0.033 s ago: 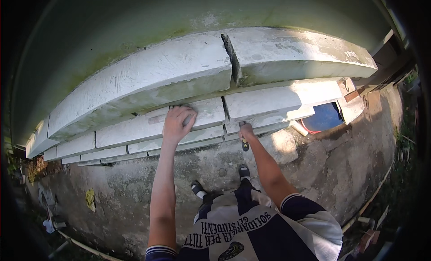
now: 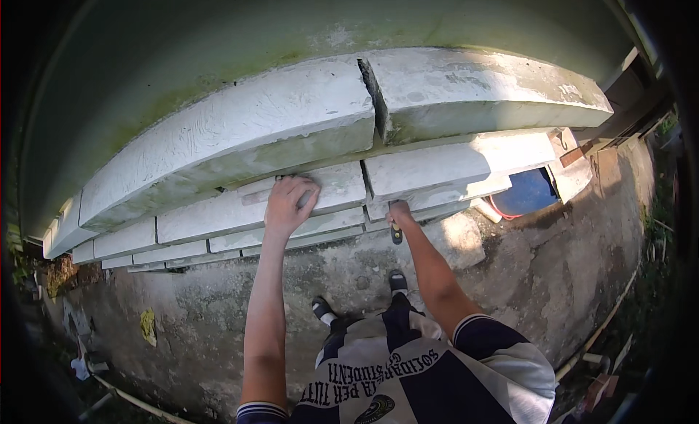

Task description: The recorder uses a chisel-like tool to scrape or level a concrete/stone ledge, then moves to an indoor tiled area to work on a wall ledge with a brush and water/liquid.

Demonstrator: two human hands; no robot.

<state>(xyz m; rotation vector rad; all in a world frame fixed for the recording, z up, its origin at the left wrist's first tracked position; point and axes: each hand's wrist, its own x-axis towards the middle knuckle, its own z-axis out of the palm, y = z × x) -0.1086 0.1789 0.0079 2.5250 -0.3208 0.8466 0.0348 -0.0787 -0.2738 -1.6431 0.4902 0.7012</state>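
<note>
My left hand [image 2: 290,205] rests on the white second ledge [image 2: 342,182], fingers curled round a greyish thing that I cannot make out. Beside its fingers, a flat brownish strip [image 2: 255,197] lies against the ledge. At the front edge of the lower ledges, right of the joint, my right hand [image 2: 400,213] is closed round a tool with a black-and-yellow handle [image 2: 397,234]. The handle's end sticks out below the fist, and a dark end shows above it. Which kind of tool it is, I cannot tell.
A higher white ledge [image 2: 240,125] with a cracked joint runs along the green wall [image 2: 328,20]. At the right stands a blue container [image 2: 528,189] with a red rim. Concrete floor [image 2: 218,307] lies below, a yellow scrap [image 2: 148,327] on it. Pipes [image 2: 145,403] edge the floor.
The view has shifted very slightly. Both hands keep nearly the same places and grips.
</note>
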